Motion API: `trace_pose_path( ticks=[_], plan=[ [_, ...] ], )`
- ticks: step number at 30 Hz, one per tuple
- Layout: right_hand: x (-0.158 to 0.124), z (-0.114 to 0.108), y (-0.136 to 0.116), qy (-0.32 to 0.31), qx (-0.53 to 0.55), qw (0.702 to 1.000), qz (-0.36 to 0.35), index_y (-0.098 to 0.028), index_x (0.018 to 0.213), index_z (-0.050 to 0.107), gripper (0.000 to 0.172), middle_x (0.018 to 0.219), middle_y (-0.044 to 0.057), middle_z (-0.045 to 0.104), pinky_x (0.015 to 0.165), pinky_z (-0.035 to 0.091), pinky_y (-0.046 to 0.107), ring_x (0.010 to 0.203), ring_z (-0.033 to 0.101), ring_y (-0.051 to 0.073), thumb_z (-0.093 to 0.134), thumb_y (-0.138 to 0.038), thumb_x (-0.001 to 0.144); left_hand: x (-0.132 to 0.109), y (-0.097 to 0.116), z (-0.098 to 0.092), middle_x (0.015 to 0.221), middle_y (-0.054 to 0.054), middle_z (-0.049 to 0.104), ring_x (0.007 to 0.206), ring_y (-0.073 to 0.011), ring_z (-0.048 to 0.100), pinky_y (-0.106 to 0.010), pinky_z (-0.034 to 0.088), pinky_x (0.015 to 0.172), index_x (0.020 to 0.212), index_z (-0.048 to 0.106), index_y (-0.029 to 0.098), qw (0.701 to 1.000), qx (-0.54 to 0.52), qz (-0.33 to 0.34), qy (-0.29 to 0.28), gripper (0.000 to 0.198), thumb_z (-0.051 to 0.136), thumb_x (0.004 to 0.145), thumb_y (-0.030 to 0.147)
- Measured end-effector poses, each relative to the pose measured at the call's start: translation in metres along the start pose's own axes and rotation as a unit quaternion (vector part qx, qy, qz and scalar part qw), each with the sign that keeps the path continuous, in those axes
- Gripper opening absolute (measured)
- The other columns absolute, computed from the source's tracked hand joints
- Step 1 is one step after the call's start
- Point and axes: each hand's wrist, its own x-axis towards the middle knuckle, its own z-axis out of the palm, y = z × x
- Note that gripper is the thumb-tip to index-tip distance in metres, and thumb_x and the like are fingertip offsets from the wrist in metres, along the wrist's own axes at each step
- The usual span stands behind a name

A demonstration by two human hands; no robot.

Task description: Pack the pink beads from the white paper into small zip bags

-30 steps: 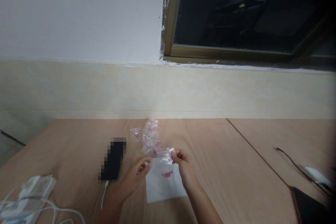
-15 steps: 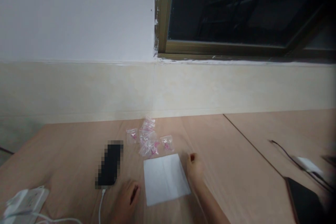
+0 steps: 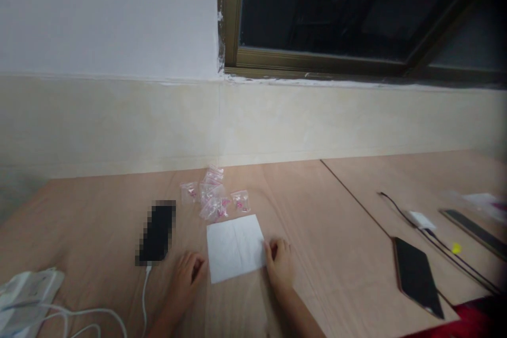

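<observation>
A white paper sheet (image 3: 235, 248) is laid flat on the desk (image 3: 317, 206), and hard against its 3 o'clock edge the right hand (image 3: 279, 264) is planted, fingers loosely curled and all but touching the paper, with nothing held. At 7 o'clock the left hand (image 3: 186, 274) is set down just beside the sheet's corner, fingers half curled, nothing gripped there either. At 12 o'clock a heap of clear zip bags (image 3: 212, 199) holding pink pieces is seen just above the sheet, with a single bag (image 3: 240, 201) lying apart at the heap's right side. Further out, a blurred black phone (image 3: 156, 232) is placed at 9 o'clock, its white cable (image 3: 144, 296) trailing toward 6 o'clock, and a white power adapter (image 3: 27, 296) is pushed out at 8 o'clock. Well off at 3 o'clock, a black tablet (image 3: 415, 277) is lying on the next desk panel, a small yellow piece (image 3: 456, 247) beyond it.
</observation>
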Motion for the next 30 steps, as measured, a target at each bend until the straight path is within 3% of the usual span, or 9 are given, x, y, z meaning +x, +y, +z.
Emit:
trace_pose_path(
  ticks=[4,8,13,19,30],
  plan=[
    [-0.007,0.001,-0.001,-0.007,-0.048,0.998,-0.038,-0.018,0.074,0.049,0.026,0.076,0.008,0.055,0.07,0.036,0.034,0.076,0.049,0.024,0.044,-0.042,0.083,-0.002,0.002,0.007,0.081,-0.006,0.06,0.08,-0.0242,0.054,-0.039,0.044,0.075,0.078,0.057,0.018,1.0,0.024,0.003,0.02,0.019,0.055,0.076,0.037],
    [-0.006,0.001,-0.001,-0.004,-0.052,0.997,-0.052,-0.018,0.075,0.048,0.021,0.076,0.007,0.054,0.069,0.037,0.034,0.076,0.049,0.024,0.045,-0.037,0.083,-0.003,0.0,0.014,0.08,-0.005,0.06,0.08,-0.025,0.054,-0.039,0.044,0.075,0.077,0.057,0.019,0.999,0.033,-0.006,0.035,0.022,0.059,0.072,0.041],
    [-0.008,-0.001,0.001,0.008,-0.015,0.998,-0.057,-0.019,0.073,0.046,0.02,0.074,0.006,0.054,0.069,0.037,0.034,0.073,0.05,0.023,0.044,-0.035,0.084,-0.005,0.002,0.009,0.08,-0.005,0.06,0.079,-0.0231,0.054,-0.037,0.044,0.075,0.078,0.057,0.02,1.0,0.005,-0.001,0.019,0.018,0.049,0.08,0.036],
    [-0.007,0.009,0.006,0.027,0.038,0.998,-0.042,-0.019,0.073,0.048,0.013,0.073,0.007,0.055,0.068,0.038,0.033,0.073,0.051,0.023,0.042,-0.027,0.082,-0.005,0.0,0.007,0.082,-0.007,0.06,0.08,-0.0231,0.054,-0.038,0.044,0.076,0.08,0.057,0.019,1.0,-0.009,-0.018,0.01,0.027,0.036,0.087,0.035],
    [-0.01,0.008,0.014,0.05,0.057,0.997,-0.001,-0.02,0.07,0.043,0.011,0.07,0.006,0.051,0.066,0.038,0.034,0.07,0.049,0.022,0.041,-0.027,0.079,-0.008,0.014,-0.002,0.081,-0.007,0.06,0.081,-0.0227,0.054,-0.038,0.043,0.078,0.078,0.057,0.019,0.999,-0.039,-0.034,0.009,0.024,0.039,0.085,0.034]
  ],
)
